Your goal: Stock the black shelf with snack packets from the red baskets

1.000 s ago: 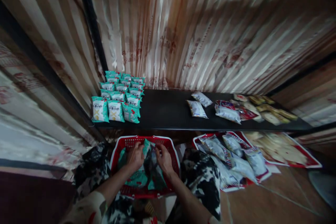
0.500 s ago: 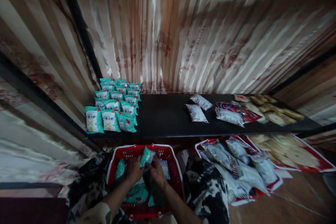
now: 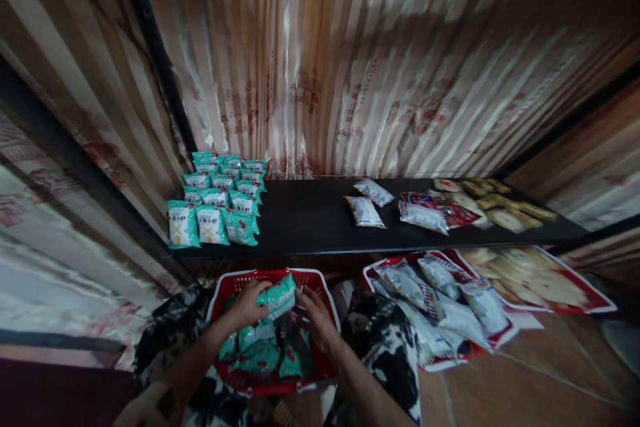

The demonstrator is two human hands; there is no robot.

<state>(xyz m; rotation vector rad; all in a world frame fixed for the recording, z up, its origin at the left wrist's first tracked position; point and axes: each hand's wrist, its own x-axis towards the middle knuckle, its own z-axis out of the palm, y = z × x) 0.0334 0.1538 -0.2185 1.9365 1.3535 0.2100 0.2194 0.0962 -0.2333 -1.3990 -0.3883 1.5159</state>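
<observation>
A teal snack bag [image 3: 278, 296] is held tilted above a red basket [image 3: 331, 307] between my knees. My left hand [image 3: 249, 305] is closed round the bag's left end, thumb in front. At the bag's right end is my right hand [image 3: 316, 317], its fingers apart and fairly straight, the tips at or against the edge; whether they touch is hard to tell. More teal bags [image 3: 257, 355] lie loose in the basket below. Rows of matching teal bags [image 3: 213, 225] stand upright on the left end of the black shelf [image 3: 305, 217].
White snack bags [image 3: 367, 211] and red packets [image 3: 457, 215] lie on the shelf's right half, with yellowish packs [image 3: 515, 217] beyond. Right of my knee, a second basket [image 3: 510, 337] holds white bags; another [image 3: 603, 303] holds flat pale packs. A dark post [image 3: 155, 47] rises at left.
The held teal bag has turned to lie more sideways, showing more of its surface. My left hand has shifted left along it; my right hand has moved right and spread its fingers. The view shifted slightly.
</observation>
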